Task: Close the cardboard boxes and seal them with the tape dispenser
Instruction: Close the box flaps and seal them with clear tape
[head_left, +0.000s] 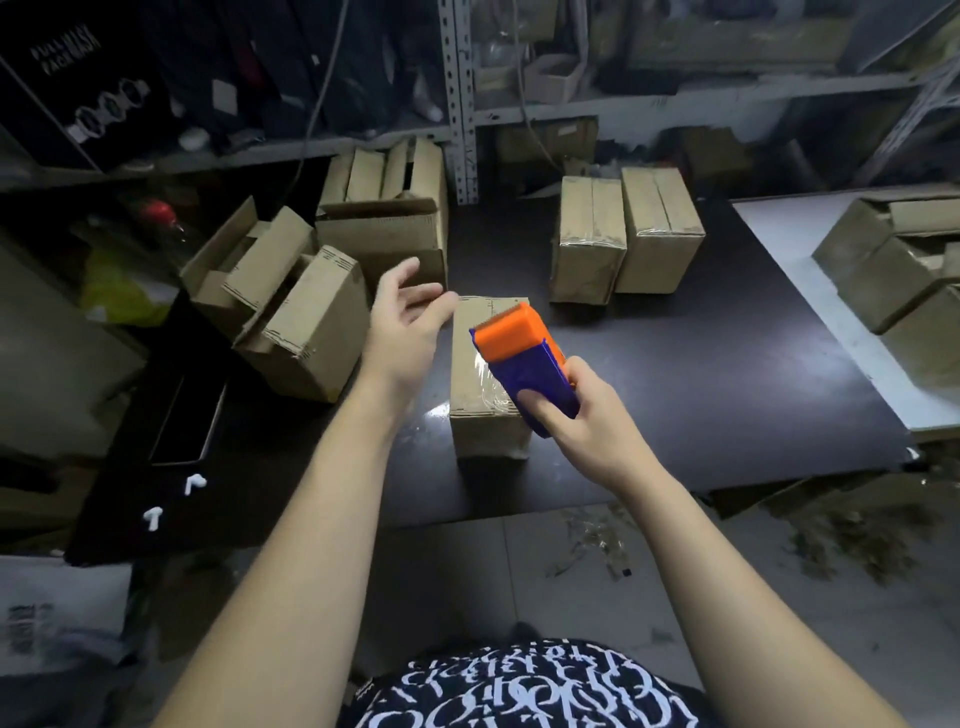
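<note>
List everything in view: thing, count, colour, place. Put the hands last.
dark table: one, black, centre
white surface: one, white, right of the dark table
near box: one, brown, closed with clear tape on top, middle of the dark table
tape dispenser: one, orange and blue, over the near box
sealed boxes: two, brown, side by side at the table's back
open boxes: several, brown, piled at the table's left
stacked boxes: a few, brown, on the white surface
metal shelving: grey, behind the table
left hand: one, fingers spread, left of the near box, holds nothing
right hand: one, grips the tape dispenser
</note>
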